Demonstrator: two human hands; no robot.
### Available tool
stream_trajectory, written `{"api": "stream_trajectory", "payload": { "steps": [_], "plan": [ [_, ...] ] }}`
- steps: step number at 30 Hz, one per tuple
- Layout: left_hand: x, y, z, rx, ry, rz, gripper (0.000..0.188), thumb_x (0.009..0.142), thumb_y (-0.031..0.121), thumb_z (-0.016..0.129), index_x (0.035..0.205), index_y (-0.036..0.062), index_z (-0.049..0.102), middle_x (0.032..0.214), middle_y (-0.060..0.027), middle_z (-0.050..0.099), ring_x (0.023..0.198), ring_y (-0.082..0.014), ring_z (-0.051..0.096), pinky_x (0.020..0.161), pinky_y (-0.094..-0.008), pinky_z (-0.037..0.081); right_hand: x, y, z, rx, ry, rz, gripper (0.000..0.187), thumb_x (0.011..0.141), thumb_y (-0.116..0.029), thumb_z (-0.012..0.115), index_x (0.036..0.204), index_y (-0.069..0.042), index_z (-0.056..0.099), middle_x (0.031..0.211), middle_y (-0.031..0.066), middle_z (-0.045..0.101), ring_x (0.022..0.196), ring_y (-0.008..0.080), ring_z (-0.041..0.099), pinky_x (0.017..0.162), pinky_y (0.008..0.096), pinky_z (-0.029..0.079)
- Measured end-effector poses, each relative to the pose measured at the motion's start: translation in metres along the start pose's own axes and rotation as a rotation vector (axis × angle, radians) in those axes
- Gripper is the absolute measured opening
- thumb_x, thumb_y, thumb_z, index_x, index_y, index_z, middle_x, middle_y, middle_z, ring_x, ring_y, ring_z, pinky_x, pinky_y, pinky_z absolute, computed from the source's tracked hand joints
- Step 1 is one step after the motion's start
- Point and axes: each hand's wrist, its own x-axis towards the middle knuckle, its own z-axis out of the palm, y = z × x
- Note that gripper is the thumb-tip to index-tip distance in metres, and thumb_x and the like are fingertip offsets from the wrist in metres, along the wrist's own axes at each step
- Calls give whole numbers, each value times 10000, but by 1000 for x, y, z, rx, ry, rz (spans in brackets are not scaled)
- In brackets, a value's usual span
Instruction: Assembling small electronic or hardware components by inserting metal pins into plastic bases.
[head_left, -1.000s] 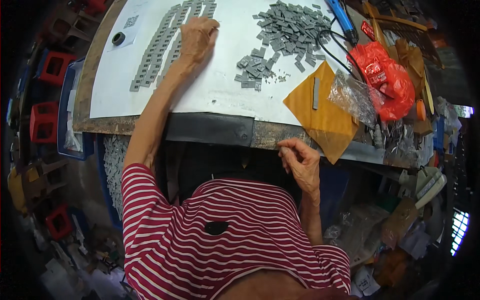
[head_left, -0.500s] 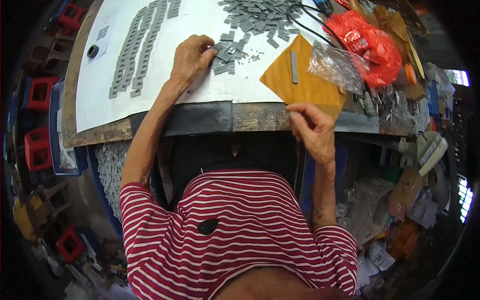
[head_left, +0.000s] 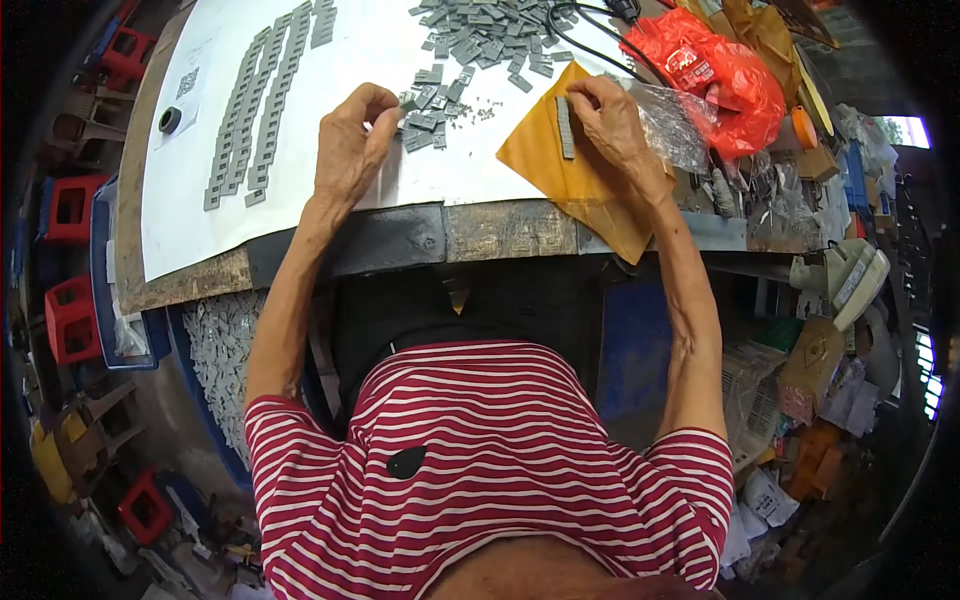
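Observation:
On the white sheet, my left hand [head_left: 352,148] rests at the near left edge of a small heap of flat grey rectangular pieces [head_left: 425,122]. Its thumb and forefinger are closed together; whatever is between them is hidden. My right hand [head_left: 612,125] is over an orange-yellow sheet [head_left: 535,150], its fingertips pinched beside the upper end of a narrow grey strip [head_left: 566,132]. I cannot make out anything between those fingers. Tiny bits [head_left: 477,112] lie scattered right of the small heap.
Long rows of grey pieces [head_left: 240,120] run along the left. A larger grey pile [head_left: 490,35] lies at the back, beside a black cable [head_left: 585,48]. A red plastic bag [head_left: 735,95] and clear wrap [head_left: 670,125] crowd the right. A black ring [head_left: 170,120] sits far left.
My right hand has moved up from the table's front edge to the grey strip on the orange-yellow sheet. My left hand stays by the small heap. The whole view has shifted slightly.

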Motion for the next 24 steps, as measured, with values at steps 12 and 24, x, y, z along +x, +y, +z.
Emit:
{"api": "stream_trajectory", "payload": {
  "steps": [12,24],
  "plan": [
    [-23,28,6,-777,-168,-227,224,821,104,590,1011,-15,594,785,-94,654,630,-86,564,629,-212,456,11,-1,-2,-267,-150,-329,89,788,-32,527,872,-26,554,814,148,563,691,356,569,589,402,462],
    [-24,24,24,-1066,-232,-294,142,819,119,581,927,27,563,798,-110,653,626,-83,584,615,-212,465,21,13,-3,-348,-190,-441,76,756,-17,517,828,-29,496,802,150,562,632,373,554,535,426,453]
  ]
}}
